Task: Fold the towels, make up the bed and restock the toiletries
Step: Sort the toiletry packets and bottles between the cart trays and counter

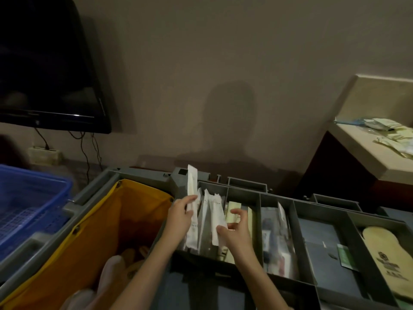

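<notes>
Fingers of the left hand (pixel 178 217) pinch a long white packet (pixel 192 193), upright above the far left compartment of the grey tray (pixel 297 205). Right hand (pixel 235 231), fingers curled, grips another packet (pixel 218 217) among the toiletries standing there. Yellow bag (pixel 98 220) hangs just left of the tray; blue basket (pixel 29 198) beyond it.

Only one view on my end: head cam, wide-angle, worn on the person, looking forward and down over the grey compartment tray (pixel 277 199) of the cart. It sits close; both forearms enter from the bottom edge. Faces the wall (pixel 223 63), with the TV (pixel 44 70) upper left and a counter (pixel 366 151) far right. Edges bow from the lens.
</notes>
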A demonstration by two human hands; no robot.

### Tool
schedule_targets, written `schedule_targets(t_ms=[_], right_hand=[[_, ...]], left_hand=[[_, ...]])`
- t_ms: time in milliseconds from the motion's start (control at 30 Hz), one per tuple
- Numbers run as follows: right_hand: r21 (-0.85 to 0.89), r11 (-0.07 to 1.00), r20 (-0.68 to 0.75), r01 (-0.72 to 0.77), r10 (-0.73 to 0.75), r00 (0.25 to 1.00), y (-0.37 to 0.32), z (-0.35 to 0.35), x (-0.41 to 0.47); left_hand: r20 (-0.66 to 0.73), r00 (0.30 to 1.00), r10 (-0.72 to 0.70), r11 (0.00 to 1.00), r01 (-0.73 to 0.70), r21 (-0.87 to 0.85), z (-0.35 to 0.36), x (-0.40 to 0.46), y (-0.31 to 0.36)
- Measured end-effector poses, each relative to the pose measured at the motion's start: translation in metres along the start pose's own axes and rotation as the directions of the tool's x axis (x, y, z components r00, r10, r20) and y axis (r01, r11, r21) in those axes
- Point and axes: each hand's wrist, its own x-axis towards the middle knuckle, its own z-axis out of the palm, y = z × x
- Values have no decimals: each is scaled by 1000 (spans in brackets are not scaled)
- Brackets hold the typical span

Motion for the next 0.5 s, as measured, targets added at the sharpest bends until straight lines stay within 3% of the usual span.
schedule_targets(t_ms=[100, 200, 333, 433, 500], right_hand=[[-187, 980, -32, 74, -81, 996, -3, 14, 2], [-303, 946, -20, 115, -127, 992, 2, 24, 6], [-542, 826, 40, 154, -158, 987, 10, 19, 12], [-709, 692, 96, 136, -97, 991, 11, 9, 15], [-761, 632, 123, 147, -82, 989, 13, 6, 16]], left_hand=[[0, 1000, 10, 1000, -10, 1, -8, 0, 6], [71, 997, -20, 992, 11, 126, -3, -4, 10], [105, 994, -13, 982, -6, 186, 4, 1, 13], [91, 995, -38, 985, 22, 172, 8, 11, 15], [146, 987, -65, 965, 25, 260, 16, 13, 8]])
